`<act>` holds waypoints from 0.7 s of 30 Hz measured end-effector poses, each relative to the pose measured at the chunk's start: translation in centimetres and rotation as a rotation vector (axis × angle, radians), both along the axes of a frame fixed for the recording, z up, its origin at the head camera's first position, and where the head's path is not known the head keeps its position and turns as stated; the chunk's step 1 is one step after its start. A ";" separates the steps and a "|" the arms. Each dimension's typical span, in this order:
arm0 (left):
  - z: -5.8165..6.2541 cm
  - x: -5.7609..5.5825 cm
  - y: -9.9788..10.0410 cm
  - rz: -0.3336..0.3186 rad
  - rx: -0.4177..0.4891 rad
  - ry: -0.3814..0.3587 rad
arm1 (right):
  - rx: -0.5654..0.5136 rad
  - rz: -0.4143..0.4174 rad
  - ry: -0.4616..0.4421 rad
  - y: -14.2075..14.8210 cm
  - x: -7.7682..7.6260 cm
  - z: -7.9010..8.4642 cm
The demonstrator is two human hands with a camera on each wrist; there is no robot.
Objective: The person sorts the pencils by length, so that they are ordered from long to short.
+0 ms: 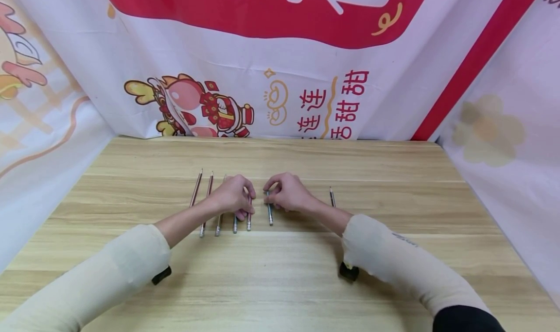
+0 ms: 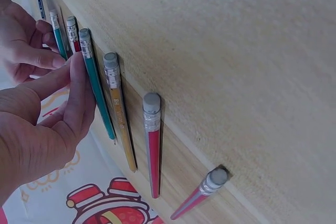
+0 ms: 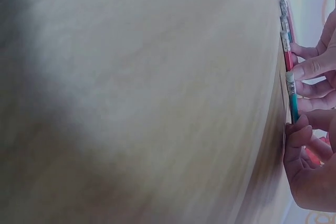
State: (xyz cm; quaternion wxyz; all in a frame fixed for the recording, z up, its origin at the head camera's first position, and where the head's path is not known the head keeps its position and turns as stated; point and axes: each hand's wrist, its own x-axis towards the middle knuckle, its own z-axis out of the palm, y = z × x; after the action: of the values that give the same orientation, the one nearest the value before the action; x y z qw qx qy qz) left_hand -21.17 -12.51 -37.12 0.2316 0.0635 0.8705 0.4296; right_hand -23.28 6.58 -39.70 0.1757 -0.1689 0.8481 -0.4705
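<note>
My left hand [image 1: 234, 196] is over a row of eraser-tipped pencils and pinches a red pencil [image 1: 249, 221] between thumb and fingers. Just to its right, my right hand [image 1: 288, 193] pinches a teal pencil [image 1: 270, 216], its eraser end toward me. In the left wrist view, another teal pencil [image 2: 97, 93] lies against the left hand's fingers. Beside it come a yellow pencil [image 2: 123, 127], a red pencil [image 2: 153, 153] and a slanted red pencil [image 2: 195, 200]. The pencil tips under the hands are hidden.
A dark pencil [image 1: 332, 197] lies apart on the right, partly behind the right forearm. All the pencils lie on a wood-grain table [image 1: 262, 283]. A printed cloth [image 1: 245, 50] hangs along the table's back edge, with more cloth at both sides.
</note>
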 end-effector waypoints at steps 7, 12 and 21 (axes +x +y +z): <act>0.2 0.3 0.1 -0.008 -0.006 -0.001 | 0.003 0.014 0.014 -0.5 0.2 -0.1; 0.1 0.3 0.0 -0.006 -0.008 0.001 | 0.016 0.020 0.043 -0.9 0.3 -0.2; 0.0 0.1 -0.2 -0.018 0.002 -0.007 | 0.039 0.032 0.048 -1.1 0.4 -0.3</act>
State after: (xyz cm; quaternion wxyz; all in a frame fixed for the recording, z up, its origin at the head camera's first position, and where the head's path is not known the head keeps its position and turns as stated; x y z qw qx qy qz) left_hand -21.04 -12.67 -37.13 0.2383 0.0698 0.8687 0.4286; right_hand -22.90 5.45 -40.02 0.1662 -0.1902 0.8581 -0.4470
